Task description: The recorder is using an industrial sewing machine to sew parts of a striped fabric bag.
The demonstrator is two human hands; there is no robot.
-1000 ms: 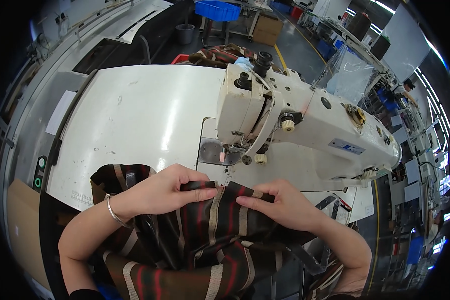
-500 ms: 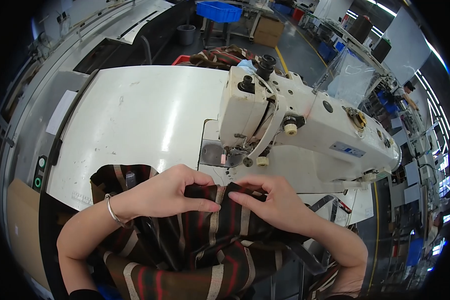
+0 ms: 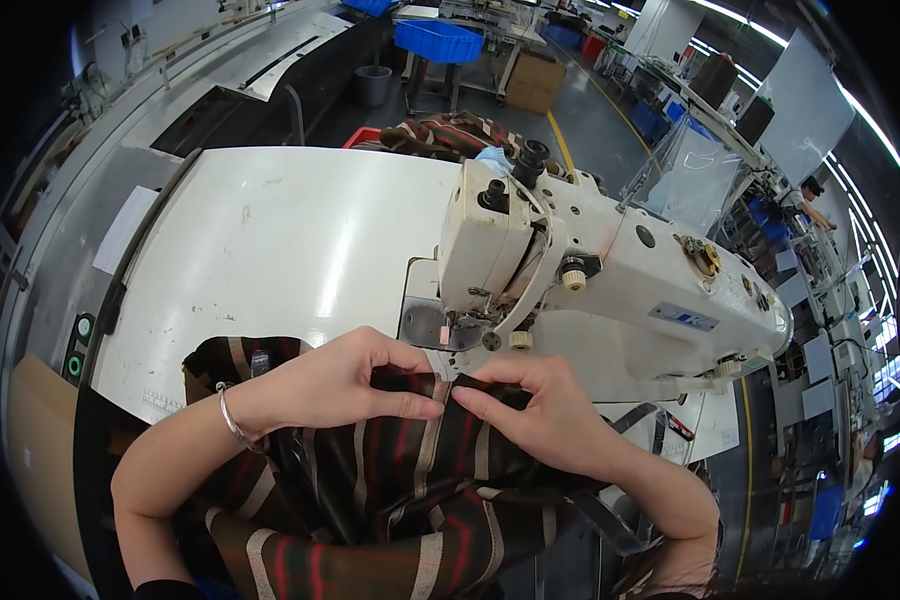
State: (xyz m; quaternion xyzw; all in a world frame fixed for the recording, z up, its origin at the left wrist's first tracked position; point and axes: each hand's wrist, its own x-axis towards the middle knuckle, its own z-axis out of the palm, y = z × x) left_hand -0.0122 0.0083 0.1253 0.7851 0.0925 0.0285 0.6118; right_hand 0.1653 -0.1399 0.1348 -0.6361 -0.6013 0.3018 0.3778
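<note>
A dark striped fabric, brown with red and beige bands, hangs over the front edge of the sewing table. My left hand pinches its upper edge between thumb and fingers, just beside a beige stripe. Close on the other side of that stripe, my right hand pinches the same edge, the two thumbs nearly meeting. Beyond my fingertips stands a white sewing machine; the fabric edge lies short of its needle area.
The white tabletop spreads to the left, with a dark rail along its side. Behind the machine lies a heap of striped fabric in a red container. A small red-handled tool rests at the right. Farther back are a blue bin and a cardboard box.
My right hand has shifted slightly left, bringing its thumb nearer the left one at the fabric edge. Both hands keep their pinch. The whole view has tilted a little.
</note>
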